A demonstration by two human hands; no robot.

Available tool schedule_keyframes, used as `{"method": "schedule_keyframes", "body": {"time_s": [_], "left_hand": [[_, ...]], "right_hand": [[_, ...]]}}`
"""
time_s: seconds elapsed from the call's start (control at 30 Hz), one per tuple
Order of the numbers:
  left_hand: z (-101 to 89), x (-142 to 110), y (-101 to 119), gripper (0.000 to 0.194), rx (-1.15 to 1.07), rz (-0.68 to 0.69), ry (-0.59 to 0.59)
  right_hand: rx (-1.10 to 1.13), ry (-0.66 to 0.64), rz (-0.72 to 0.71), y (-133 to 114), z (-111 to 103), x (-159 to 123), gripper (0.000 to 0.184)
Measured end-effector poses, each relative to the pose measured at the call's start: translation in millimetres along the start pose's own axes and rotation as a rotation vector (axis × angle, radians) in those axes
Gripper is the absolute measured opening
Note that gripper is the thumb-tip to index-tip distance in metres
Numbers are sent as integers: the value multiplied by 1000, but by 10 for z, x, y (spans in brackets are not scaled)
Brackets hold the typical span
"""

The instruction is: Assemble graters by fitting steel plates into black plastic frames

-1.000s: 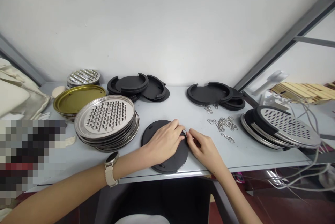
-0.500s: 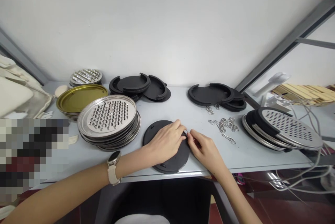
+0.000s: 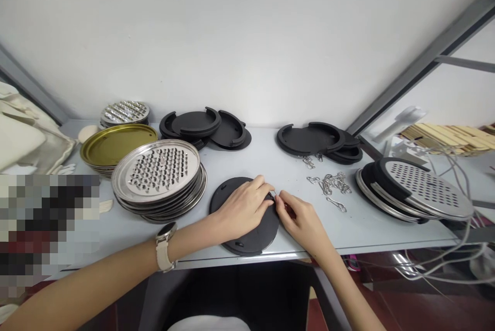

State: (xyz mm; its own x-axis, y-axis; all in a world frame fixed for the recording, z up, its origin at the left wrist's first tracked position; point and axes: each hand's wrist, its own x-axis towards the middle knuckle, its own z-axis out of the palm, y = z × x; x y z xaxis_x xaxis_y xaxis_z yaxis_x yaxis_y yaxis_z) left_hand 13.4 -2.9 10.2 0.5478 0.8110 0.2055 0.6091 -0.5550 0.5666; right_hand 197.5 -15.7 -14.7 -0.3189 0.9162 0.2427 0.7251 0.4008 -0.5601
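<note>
A round black disc (image 3: 266, 234) with small slots lies flat at the table's front edge. Across its top rests my left hand (image 3: 243, 210), thumb and fingers closed at the disc's right rim. My right hand (image 3: 300, 220) is at that same rim, its thumb and forefinger pinching a small wire clip (image 3: 274, 193). Fingers hide much of the clip, so I cannot tell how far it sits in the disc. To the right lie several loose wire clips (image 3: 333, 183), shaped like safety pins.
Left of the disc stands a stack of round metal graters (image 3: 160, 174), with gold-coloured lids (image 3: 118, 145) behind. Black rimmed holders (image 3: 197, 122) and more black holders (image 3: 311, 137) lie along the wall. Graters with black holders (image 3: 429, 189) are stacked at right, near white cables (image 3: 464, 248).
Both hands stay at the disc's right rim with hardly any movement. The whole view has shifted very slightly.
</note>
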Motion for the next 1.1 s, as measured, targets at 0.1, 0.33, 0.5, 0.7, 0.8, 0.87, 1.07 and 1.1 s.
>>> {"method": "schedule_keyframes", "body": {"time_s": [0.1, 0.33, 0.5, 0.7, 0.8, 0.87, 1.07, 1.1], "left_hand": [[12, 10, -15, 24, -24, -10, 7], [18, 14, -21, 26, -41, -10, 43], [8, -4, -1, 25, 20, 12, 56], [19, -6, -1, 22, 50, 4, 86], [16, -5, 4, 19, 33, 6, 107], [9, -4, 6, 18, 21, 15, 118], [-3, 10, -9, 19, -35, 48, 114], [0, 14, -12, 18, -43, 52, 118]], "right_hand": [[4, -2, -2, 3, 4, -6, 28], [11, -5, -11, -1, 28, -31, 28], [34, 5, 8, -10, 26, -35, 28], [85, 9, 41, -31, 17, -34, 24], [80, 3, 42, -34, 18, -27, 22], [62, 0, 30, -34, 17, -22, 22], [13, -18, 13, -29, 9, -18, 24], [12, -20, 13, -29, 8, -19, 24]]}}
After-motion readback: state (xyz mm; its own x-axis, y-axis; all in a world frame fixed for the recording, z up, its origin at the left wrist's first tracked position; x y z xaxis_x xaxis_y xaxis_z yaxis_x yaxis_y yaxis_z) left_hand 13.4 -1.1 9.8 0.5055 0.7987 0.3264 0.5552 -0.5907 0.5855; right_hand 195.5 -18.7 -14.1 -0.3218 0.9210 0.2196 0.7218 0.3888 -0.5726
